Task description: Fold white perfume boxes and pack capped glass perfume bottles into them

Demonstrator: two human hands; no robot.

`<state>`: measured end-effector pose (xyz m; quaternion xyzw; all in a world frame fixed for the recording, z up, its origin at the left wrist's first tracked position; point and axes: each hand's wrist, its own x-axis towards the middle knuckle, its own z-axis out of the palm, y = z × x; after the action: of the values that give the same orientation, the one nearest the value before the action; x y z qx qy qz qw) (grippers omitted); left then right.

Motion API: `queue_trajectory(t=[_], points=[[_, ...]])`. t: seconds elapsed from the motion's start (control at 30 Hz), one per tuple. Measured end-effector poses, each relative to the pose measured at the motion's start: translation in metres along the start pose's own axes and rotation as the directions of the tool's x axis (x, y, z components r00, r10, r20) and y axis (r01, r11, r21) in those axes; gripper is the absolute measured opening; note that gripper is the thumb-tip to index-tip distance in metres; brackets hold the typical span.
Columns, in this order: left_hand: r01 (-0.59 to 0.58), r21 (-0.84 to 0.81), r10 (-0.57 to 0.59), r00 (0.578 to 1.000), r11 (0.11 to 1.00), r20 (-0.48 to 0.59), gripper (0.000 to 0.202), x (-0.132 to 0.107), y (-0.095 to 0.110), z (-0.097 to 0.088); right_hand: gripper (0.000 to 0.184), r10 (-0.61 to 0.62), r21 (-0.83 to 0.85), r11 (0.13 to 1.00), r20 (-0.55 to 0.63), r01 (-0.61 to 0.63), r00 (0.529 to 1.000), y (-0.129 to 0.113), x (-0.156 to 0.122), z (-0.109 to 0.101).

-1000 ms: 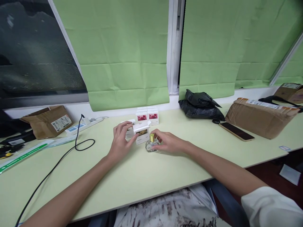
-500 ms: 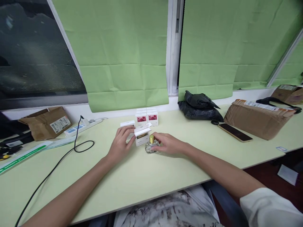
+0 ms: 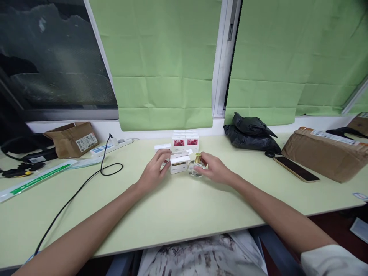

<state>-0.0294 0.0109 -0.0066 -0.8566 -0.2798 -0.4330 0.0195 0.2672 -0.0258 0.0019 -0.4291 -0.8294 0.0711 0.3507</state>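
A small white carton [image 3: 178, 164] with its top flap open stands on the pale green desk [image 3: 178, 207]. My left hand [image 3: 153, 171] grips its left side. Just right of the carton is a round clear glass bottle [image 3: 195, 169] with a gold cap, upright and held by my right hand [image 3: 216, 169], fingers wrapped round its right side. The bottle is beside the carton, outside it. Behind them stand two shut white boxes [image 3: 185, 142] with pink pictures, and another white box [image 3: 162, 147] lies at their left.
A black bag [image 3: 250, 131] and a dark phone [image 3: 296, 168] lie to the right, with a brown parcel [image 3: 327, 151] beyond. At the left are a power strip [image 3: 110, 146] with a black cable [image 3: 86, 184], a torn cardboard box [image 3: 71, 138] and a green-striped packet [image 3: 37, 180].
Both hands stay on the carton and the bottle. The bottle has lifted slightly, its gold cap now level with the carton's top. The camera has shifted, so everything sits further right.
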Motion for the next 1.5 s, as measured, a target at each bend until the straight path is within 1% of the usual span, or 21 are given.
queue_trajectory(t=[0.03, 0.07, 0.13, 0.17, 0.23, 0.27, 0.33, 0.43, 0.53, 0.6, 0.67, 0.8, 0.87, 0.93, 0.97, 1.03, 1.1, 1.17, 1.2, 1.33, 1.5], points=[[-0.007, 0.005, 0.007, 1.0, 1.0, 0.002, 0.022, 0.0, 0.001, 0.0, 0.028, 0.017, -0.01, 1.0, -0.09, -0.018, 0.996, 0.002, 0.001, 0.0], [-0.018, 0.012, 0.018, 1.0, 1.0, 0.008, 0.022, 0.0, 0.002, 0.0, 0.028, 0.034, -0.012, 0.999, -0.187, -0.037, 0.982, 0.005, 0.002, 0.0], [-0.054, 0.034, 0.053, 0.998, 0.998, 0.024, 0.025, -0.001, 0.005, -0.001, 0.028, 0.076, 0.03, 0.997, -0.371, -0.07, 0.925, 0.007, 0.004, 0.0], [-0.078, 0.044, 0.076, 0.996, 0.996, 0.035, 0.026, -0.002, 0.006, -0.001, 0.027, 0.105, 0.08, 0.994, -0.441, -0.078, 0.891, 0.008, 0.004, -0.001], [-0.125, 0.058, 0.121, 0.991, 0.991, 0.057, 0.029, -0.003, 0.01, -0.001, 0.025, 0.159, 0.209, 0.976, -0.521, -0.055, 0.839, 0.005, 0.006, -0.002], [-0.14, 0.062, 0.136, 0.989, 0.988, 0.065, 0.03, -0.003, 0.012, 0.0, 0.024, 0.172, 0.27, 0.963, -0.538, -0.024, 0.825, 0.003, 0.006, -0.002], [-0.157, 0.063, 0.152, 0.985, 0.986, 0.08, 0.031, -0.004, 0.016, 0.001, 0.024, 0.165, 0.359, 0.932, -0.552, 0.054, 0.818, -0.005, 0.006, -0.001], [-0.176, 0.047, 0.172, 0.982, 0.983, 0.084, 0.032, -0.005, 0.022, 0.004, 0.025, 0.119, 0.42, 0.897, -0.528, 0.137, 0.841, -0.019, 0.003, 0.003], [-0.204, 0.033, 0.201, 0.976, 0.978, 0.078, 0.033, -0.006, 0.026, 0.007, 0.025, 0.037, 0.398, 0.904, -0.441, 0.158, 0.897, -0.028, -0.002, 0.007], [-0.214, 0.029, 0.211, 0.975, 0.976, 0.07, 0.033, -0.006, 0.029, 0.007, 0.023, -0.016, 0.367, 0.916, -0.372, 0.163, 0.928, -0.031, -0.005, 0.008], [-0.214, 0.015, 0.212, 0.975, 0.977, 0.065, 0.031, -0.006, 0.031, 0.006, 0.022, -0.047, 0.348, 0.922, -0.326, 0.167, 0.944, -0.03, -0.006, 0.007], [-0.193, -0.07, 0.198, 0.979, 0.979, 0.058, 0.033, -0.004, 0.036, 0.004, 0.022, -0.074, 0.306, 0.938, -0.286, 0.165, 0.955, -0.027, -0.005, 0.003], [-0.133, -0.151, 0.141, 0.989, 0.98, 0.042, 0.036, -0.003, 0.04, 0.005, 0.021, -0.095, 0.287, 0.942, -0.264, 0.173, 0.96, -0.027, -0.004, 0.001], [-0.001, -0.235, 0.01, 0.999, 0.972, 0.039, 0.043, -0.003, 0.045, 0.007, 0.021, -0.12, 0.271, 0.945, -0.24, 0.185, 0.963, -0.028, -0.003, 0.0], [0.079, -0.268, -0.068, 0.996, 0.96, 0.052, 0.047, -0.003, 0.048, 0.009, 0.021, -0.128, 0.265, 0.945, -0.232, 0.19, 0.964, -0.029, -0.003, -0.001], [0.225, -0.313, -0.195, 0.973, 0.923, 0.124, 0.051, -0.003, 0.054, 0.012, 0.02, -0.141, 0.256, 0.946, -0.225, 0.198, 0.964, -0.032, -0.003, 0.0], [0.317, -0.359, -0.248, 0.942, 0.878, 0.226, 0.045, -0.003, 0.058, 0.015, 0.02, -0.158, 0.253, 0.944, -0.216, 0.212, 0.963, -0.035, -0.003, 0.001], [0.361, -0.415, -0.255, 0.923, 0.835, 0.289, 0.036, -0.003, 0.06, 0.016, 0.019, -0.187, 0.254, 0.939, -0.194, 0.233, 0.963, -0.038, -0.003, 0.001], [0.37, -0.436, -0.256, 0.919, 0.82, 0.299, 0.034, -0.003, 0.061, 0.016, 0.019, -0.201, 0.256, 0.935, -0.182, 0.244, 0.963, -0.04, -0.004, 0.002], [0.378, -0.43, -0.272, 0.918, 0.82, 0.288, 0.03, -0.002, 0.061, 0.015, 0.017, -0.209, 0.271, 0.93, -0.17, 0.25, 0.963, -0.042, -0.005, 0.002], [0.386, -0.419, -0.28, 0.914, 0.822, 0.294, 0.016, -0.003, 0.06, 0.014, 0.017, -0.195, 0.306, 0.92, -0.181, 0.244, 0.964, -0.041, -0.004, 0.002]])
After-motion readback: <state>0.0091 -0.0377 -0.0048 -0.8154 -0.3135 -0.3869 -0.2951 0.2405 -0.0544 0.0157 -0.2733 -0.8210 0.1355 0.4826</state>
